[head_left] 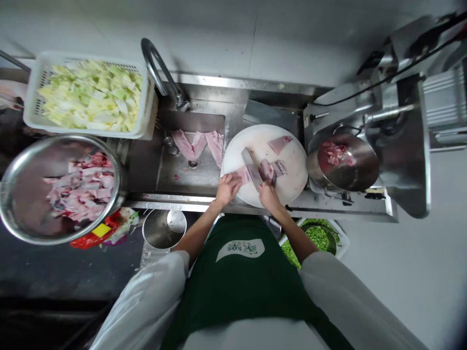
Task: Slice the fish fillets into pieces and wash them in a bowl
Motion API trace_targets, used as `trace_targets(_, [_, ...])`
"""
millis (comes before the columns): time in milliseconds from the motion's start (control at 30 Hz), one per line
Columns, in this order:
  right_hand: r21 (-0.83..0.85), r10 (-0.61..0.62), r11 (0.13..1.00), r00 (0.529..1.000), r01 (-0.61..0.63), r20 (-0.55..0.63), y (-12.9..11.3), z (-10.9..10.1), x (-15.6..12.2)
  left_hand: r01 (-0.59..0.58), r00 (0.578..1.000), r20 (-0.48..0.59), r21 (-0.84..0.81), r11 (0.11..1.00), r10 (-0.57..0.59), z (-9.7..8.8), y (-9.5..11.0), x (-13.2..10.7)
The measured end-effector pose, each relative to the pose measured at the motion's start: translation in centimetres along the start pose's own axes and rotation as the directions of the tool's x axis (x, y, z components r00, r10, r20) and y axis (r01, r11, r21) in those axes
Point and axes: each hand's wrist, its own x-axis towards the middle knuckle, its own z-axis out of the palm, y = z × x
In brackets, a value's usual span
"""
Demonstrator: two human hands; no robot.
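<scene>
A round white cutting board [233,146] lies on the steel counter in front of me. My right hand [269,196] is closed round the handle of a cleaver [250,165], whose broad blade points away from me across the board. At the board's left edge my left hand [228,188] holds down a pale pink fish fillet [242,175], its fingers bent on the meat close to the blade. Right of the blade are cut fish pieces [268,171] with dark skin. A flat fish piece [280,144] lies farther back on the board.
Several fish fillets [199,145] lie in the sink [171,170] under a tap [155,56]. To the left stand a basin [25,180] of fish pieces and a basket [31,109] of chopped cabbage. A steel pot [359,170] with meat scraps is right of the board.
</scene>
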Motion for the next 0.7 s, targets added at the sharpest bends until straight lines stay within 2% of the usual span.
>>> trace_targets(67, [-0.049, -0.006, 0.999, 0.997, 0.010, 0.081, 1.8, 0.6, -1.3, -0.002, 0.999, 0.046, 0.008, 1.000, 0.001, 0.5, 0.0, 0.3])
trace_targets(100, [-0.072, 0.002, 0.997, 0.995, 0.005, 0.100, 2.6, 0.3, -2.0, 0.007, 0.999, 0.034, -0.006, 1.000, -0.006, 0.6, -0.2, 0.3])
trace_targets(167, [-0.100, 0.024, 0.995, 0.995, -0.014, 0.101, 3.0, -1.0, -3.0, 0.035, 0.997, -0.060, -0.049, 0.998, -0.038, 0.4, -0.7, -0.1])
trace_targets(233, [-0.092, 0.031, 0.995, 1.000, -0.031, -0.007, 2.0, -2.7, -3.1, 0.080, 0.973, -0.209, -0.081, 0.994, -0.095, -0.1, -1.5, -0.9])
trace_targets(300, [-0.047, 0.011, 0.999, 0.983, -0.020, -0.186, -0.1, -3.9, -2.2, 0.124, 0.927, -0.345, -0.080, 0.989, -0.144, -0.8, -2.3, -1.9])
trace_targets(367, [-0.011, -0.006, 1.000, 0.957, 0.003, -0.291, -2.4, -3.8, -0.7, 0.145, 0.901, -0.404, -0.059, 0.988, -0.156, -1.3, -2.7, -2.6])
trace_targets(433, [-0.010, 0.005, 1.000, 0.978, -0.007, -0.208, -4.1, -2.7, 0.7, 0.119, 0.919, -0.373, -0.041, 0.992, -0.126, -1.3, -2.7, -2.7])
trace_targets(500, [-0.035, 0.027, 0.999, 0.999, -0.028, -0.041, -4.7, -0.9, 1.4, 0.041, 0.971, -0.234, -0.038, 0.998, -0.049, -0.9, -2.4, -2.0])
trace_targets(533, [-0.045, 0.028, 0.999, 0.999, -0.027, 0.015, -4.6, 0.0, 1.3, -0.003, 0.989, -0.146, -0.042, 0.999, -0.003, -0.5, -2.1, -1.5])
trace_targets(600, [-0.049, -0.005, 0.999, 0.999, 0.006, 0.036, -3.6, 1.4, 0.5, -0.051, 0.999, -0.005, -0.042, 0.998, 0.051, 0.4, -1.6, -0.5])
trace_targets(700, [-0.072, 0.007, 0.997, 0.998, -0.003, 0.060, -1.4, 1.9, -2.0, -0.034, 0.999, 0.034, -0.013, 0.999, 0.035, 1.3, -1.2, 0.2])
